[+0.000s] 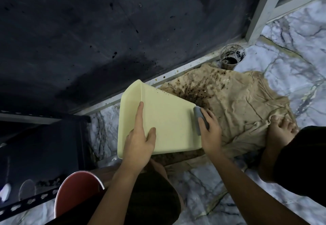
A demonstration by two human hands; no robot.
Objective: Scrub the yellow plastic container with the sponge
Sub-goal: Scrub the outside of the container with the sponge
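The pale yellow plastic container [169,119] is tipped on its side above the floor, its broad flat face turned up toward me and a row of small holes near its far edge. My left hand [141,136] grips its near left part, index finger stretched along the face and thumb on top. My right hand [210,129] holds a grey sponge [200,117] pressed against the container's right edge.
A stained beige cloth [238,104] is spread on the marble floor [291,52] under the container. A dirty plastic cup [232,55] stands by the dark wall [105,30]. My bare foot [282,129] rests on the cloth. A red bucket [75,189] and metal rack [26,201] sit at lower left.
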